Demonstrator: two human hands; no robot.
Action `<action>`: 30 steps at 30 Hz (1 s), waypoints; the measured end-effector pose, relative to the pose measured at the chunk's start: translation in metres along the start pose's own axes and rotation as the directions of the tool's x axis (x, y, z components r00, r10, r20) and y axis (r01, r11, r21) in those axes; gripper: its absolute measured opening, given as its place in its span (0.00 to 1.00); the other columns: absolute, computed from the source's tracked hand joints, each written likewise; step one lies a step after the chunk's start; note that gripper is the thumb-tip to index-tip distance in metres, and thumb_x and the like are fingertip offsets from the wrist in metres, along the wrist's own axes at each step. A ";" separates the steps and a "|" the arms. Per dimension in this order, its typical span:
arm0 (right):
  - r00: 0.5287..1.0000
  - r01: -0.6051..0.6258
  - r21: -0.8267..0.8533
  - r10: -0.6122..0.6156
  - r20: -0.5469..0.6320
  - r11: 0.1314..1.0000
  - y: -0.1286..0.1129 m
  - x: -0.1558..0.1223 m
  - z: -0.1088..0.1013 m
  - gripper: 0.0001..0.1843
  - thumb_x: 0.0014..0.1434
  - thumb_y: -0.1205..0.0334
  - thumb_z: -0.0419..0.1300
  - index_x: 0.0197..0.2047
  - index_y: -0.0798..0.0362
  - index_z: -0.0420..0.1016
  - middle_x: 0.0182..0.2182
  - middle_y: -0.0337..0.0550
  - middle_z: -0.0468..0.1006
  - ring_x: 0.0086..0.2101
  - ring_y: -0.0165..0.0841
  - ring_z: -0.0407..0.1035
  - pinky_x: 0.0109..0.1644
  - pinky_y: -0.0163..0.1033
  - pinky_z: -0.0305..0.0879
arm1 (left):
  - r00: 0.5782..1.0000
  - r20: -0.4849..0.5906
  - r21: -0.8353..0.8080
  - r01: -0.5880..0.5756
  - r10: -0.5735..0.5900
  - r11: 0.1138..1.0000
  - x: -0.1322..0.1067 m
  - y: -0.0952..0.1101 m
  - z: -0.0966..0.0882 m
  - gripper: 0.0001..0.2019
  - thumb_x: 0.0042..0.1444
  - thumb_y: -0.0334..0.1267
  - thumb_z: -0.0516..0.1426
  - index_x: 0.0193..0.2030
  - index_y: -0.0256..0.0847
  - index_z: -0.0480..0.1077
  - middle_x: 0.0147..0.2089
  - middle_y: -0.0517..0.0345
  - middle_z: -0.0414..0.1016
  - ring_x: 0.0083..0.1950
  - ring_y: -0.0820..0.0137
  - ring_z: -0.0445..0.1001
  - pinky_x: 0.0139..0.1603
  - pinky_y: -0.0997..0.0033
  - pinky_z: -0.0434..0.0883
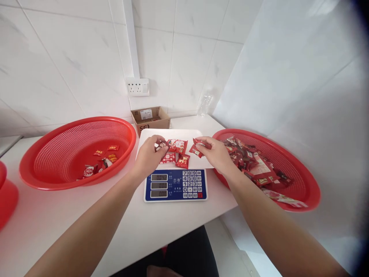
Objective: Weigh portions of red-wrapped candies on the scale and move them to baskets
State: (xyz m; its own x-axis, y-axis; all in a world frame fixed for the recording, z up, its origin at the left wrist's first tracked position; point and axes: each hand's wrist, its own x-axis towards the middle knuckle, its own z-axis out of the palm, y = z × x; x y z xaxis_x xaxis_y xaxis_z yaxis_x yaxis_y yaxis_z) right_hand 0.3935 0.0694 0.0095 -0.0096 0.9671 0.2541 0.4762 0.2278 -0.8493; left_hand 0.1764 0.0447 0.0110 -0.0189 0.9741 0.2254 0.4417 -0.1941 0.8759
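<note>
A blue-fronted digital scale [175, 185] with a white weighing pan [150, 136] stands on the white counter. Several red wrapped sweets [176, 153] lie on the pan. My left hand [148, 157] hovers over the pan's left side, its fingers pinched on a red-and-white sweet [162, 145]. My right hand [216, 154] is at the pan's right edge, closed on red sweet packets [198, 147]. Just right of that hand stands a red mesh basket [302, 184] holding many red sweets.
A larger red mesh basket [72, 132] on the left holds a few sweets [99, 163]. Part of another red basket [7, 192] shows at the far left. A small cardboard box [150, 119] sits behind the scale, below a wall socket [138, 87]. The counter edge runs near me.
</note>
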 end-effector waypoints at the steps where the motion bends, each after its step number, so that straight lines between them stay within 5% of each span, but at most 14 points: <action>1: 1.000 0.004 -0.039 -0.004 0.018 0.999 0.002 0.000 0.001 0.12 0.51 0.63 0.61 0.41 0.51 0.77 0.41 0.44 0.79 0.41 0.38 0.73 0.50 0.47 0.66 | 1.000 0.004 0.016 0.004 -0.004 1.000 0.002 -0.002 -0.001 0.11 0.53 0.41 0.56 0.42 0.40 0.69 0.41 0.54 0.73 0.29 0.74 0.69 0.30 0.71 0.67; 8: 0.998 0.068 -0.152 -0.069 0.002 0.986 0.007 -0.006 0.000 0.13 0.55 0.63 0.59 0.44 0.53 0.76 0.44 0.45 0.78 0.45 0.39 0.70 0.54 0.50 0.62 | 0.998 0.063 0.147 -0.018 0.009 0.989 0.009 -0.001 -0.001 0.09 0.53 0.38 0.56 0.40 0.41 0.73 0.37 0.57 0.76 0.34 0.71 0.71 0.37 0.70 0.68; 19: 0.999 -0.001 -0.011 0.001 -0.033 1.000 0.010 -0.041 -0.015 0.17 0.55 0.55 0.59 0.47 0.49 0.74 0.43 0.43 0.78 0.39 0.37 0.73 0.44 0.47 0.70 | 0.994 0.061 0.356 -0.105 0.089 0.929 0.011 -0.010 0.001 0.19 0.55 0.38 0.56 0.54 0.37 0.66 0.57 0.46 0.69 0.59 0.58 0.64 0.59 0.55 0.59; 24: 0.996 -0.092 0.108 0.092 0.008 0.990 -0.006 -0.068 -0.011 0.16 0.56 0.51 0.59 0.46 0.48 0.73 0.39 0.42 0.79 0.35 0.34 0.74 0.40 0.42 0.71 | 0.999 -0.012 -0.098 -0.037 0.036 0.994 -0.030 0.008 -0.013 0.16 0.59 0.41 0.54 0.53 0.40 0.65 0.47 0.53 0.74 0.50 0.67 0.72 0.51 0.64 0.68; 27: 0.973 -0.206 0.202 0.180 0.143 0.957 -0.012 -0.095 -0.004 0.16 0.56 0.50 0.59 0.45 0.49 0.73 0.34 0.42 0.79 0.32 0.34 0.74 0.38 0.40 0.71 | 0.975 0.184 -0.305 0.175 -0.122 0.936 -0.073 0.011 -0.013 0.14 0.59 0.43 0.53 0.50 0.42 0.65 0.38 0.58 0.74 0.38 0.71 0.74 0.44 0.65 0.72; 30: 0.901 -0.310 0.227 0.208 0.381 0.923 -0.012 -0.127 0.005 0.15 0.56 0.51 0.59 0.44 0.50 0.73 0.30 0.40 0.79 0.31 0.33 0.74 0.35 0.39 0.70 | 0.864 0.451 -0.276 0.374 -0.225 0.885 -0.119 0.003 -0.005 0.17 0.58 0.46 0.54 0.52 0.43 0.65 0.39 0.57 0.73 0.38 0.70 0.73 0.43 0.66 0.71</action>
State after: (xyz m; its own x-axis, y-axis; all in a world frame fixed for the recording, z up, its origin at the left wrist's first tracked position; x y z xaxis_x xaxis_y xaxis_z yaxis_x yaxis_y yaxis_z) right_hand 0.3849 -0.0555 -0.0147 -0.2446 0.9616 -0.1247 0.2432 -0.0637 -0.9679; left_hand 0.1751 -0.0721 -0.0110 0.2892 0.9373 -0.1944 0.1364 0.1607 0.9775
